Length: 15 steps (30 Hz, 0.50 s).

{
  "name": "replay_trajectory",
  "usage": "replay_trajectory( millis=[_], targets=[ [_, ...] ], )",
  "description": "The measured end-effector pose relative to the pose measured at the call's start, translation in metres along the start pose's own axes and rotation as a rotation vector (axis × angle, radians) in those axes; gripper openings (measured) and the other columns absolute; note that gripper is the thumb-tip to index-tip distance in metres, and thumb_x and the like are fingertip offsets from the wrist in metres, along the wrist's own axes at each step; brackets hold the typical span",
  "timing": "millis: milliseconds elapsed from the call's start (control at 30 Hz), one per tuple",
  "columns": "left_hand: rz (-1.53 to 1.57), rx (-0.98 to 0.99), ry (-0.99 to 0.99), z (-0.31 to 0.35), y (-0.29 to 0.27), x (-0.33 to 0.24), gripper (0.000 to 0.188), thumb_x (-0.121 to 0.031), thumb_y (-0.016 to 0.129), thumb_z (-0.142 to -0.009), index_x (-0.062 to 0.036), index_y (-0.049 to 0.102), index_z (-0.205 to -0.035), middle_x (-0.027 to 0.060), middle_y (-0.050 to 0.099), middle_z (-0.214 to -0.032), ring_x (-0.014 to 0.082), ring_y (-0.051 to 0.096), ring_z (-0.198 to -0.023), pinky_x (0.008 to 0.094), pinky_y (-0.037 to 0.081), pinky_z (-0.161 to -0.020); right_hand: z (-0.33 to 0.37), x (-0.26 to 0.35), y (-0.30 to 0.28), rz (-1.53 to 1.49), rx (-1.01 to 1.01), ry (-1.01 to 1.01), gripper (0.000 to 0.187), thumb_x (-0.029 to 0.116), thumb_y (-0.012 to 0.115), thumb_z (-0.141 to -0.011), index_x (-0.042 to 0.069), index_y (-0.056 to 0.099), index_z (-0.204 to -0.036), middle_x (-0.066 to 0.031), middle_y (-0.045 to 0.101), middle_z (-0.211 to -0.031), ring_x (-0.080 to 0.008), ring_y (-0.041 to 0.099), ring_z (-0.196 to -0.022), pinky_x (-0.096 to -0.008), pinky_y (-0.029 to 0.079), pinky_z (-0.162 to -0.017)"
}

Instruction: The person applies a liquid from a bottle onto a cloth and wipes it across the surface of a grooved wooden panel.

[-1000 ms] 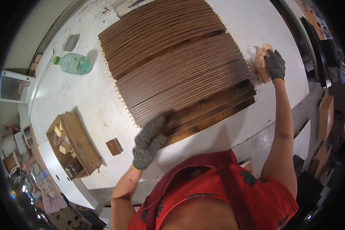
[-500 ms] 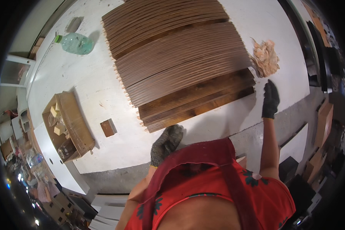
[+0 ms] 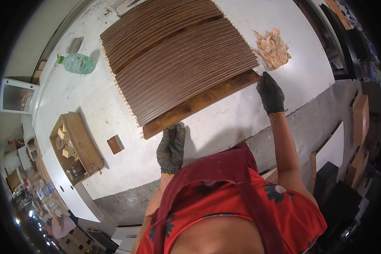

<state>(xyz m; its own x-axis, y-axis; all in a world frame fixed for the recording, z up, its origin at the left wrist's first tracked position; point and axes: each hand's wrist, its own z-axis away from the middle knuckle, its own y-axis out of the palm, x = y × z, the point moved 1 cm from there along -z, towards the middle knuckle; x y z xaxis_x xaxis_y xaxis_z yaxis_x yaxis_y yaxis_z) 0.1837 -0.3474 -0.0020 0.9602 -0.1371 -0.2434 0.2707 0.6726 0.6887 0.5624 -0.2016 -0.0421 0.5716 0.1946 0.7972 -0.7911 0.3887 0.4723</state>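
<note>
Brown-stained wooden slats (image 3: 186, 70) lie side by side in a ridged block on the white table, their pale cut ends showing along the left. At the near side a wider dark board (image 3: 203, 103) shows its flat face. My left hand (image 3: 171, 148), in a dark knit glove, has its fingertips at that board's near edge, towards its left end; the fingers are extended, close together. My right hand (image 3: 271, 94), gloved alike, reaches the board's right end with fingers stretched out. I see nothing held in either hand. Some undersides of the fingers are hidden.
A crumpled tan rag (image 3: 273, 48) lies beyond my right hand. Far left are a green plastic bottle (image 3: 78, 63) and a grey block (image 3: 75, 44). A cardboard box (image 3: 86, 144) with small blocks and a brown square piece (image 3: 115, 144) sit at the left. White panels (image 3: 328, 146) lean at the right.
Both hands have moved up to the near board, the right one leftward to its end. The near slats now sit closer together, with one dark board face showing. The whole view has shifted.
</note>
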Motion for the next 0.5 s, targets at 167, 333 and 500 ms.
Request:
replay_trajectory(
  millis=[167, 333, 500],
  targets=[
    [0.016, 0.212, 0.193, -0.01, 0.059, -0.024, 0.028, -0.009, 0.05, -0.097, 0.0038, 0.053, -0.123, 0.0192, 0.057, -0.127, 0.0331, 0.048, -0.126, 0.0484, 0.04, -0.11, -0.019, 0.008, 0.043, -0.194, 0.209, -0.027, 0.028, 0.011, 0.052, -0.097, -0.003, 0.056, -0.122, -0.0058, 0.061, -0.096, -0.0181, 0.058, -0.082, -0.031, 0.049, -0.077],
    [-0.25, 0.354, 0.312, -0.024, 0.05, -0.039, 0.032, -0.011, 0.058, -0.094, 0.0028, 0.053, -0.123, 0.0168, 0.058, -0.126, 0.0287, 0.056, -0.117, 0.039, 0.045, -0.105, -0.012, 0.02, 0.053, 0.471, -0.063, -0.178, 0.035, 0.018, 0.062, -0.092, 0.0, 0.061, -0.122, -0.0041, 0.066, -0.103, -0.0091, 0.056, -0.081, -0.0237, 0.045, -0.07],
    [-0.688, 0.482, -0.144, -0.019, 0.026, -0.004, 0.047, -0.019, 0.058, -0.093, 0.0038, 0.047, -0.133, 0.0174, 0.057, -0.128, 0.027, 0.057, -0.117, 0.0381, 0.046, -0.102, -0.04, 0.027, 0.101, 1.125, 0.321, -1.006, 0.03, 0.011, 0.064, -0.09, 0.002, 0.063, -0.118, -0.0096, 0.064, -0.118, -0.0234, 0.06, -0.108, -0.0348, 0.048, -0.094]
  ],
)
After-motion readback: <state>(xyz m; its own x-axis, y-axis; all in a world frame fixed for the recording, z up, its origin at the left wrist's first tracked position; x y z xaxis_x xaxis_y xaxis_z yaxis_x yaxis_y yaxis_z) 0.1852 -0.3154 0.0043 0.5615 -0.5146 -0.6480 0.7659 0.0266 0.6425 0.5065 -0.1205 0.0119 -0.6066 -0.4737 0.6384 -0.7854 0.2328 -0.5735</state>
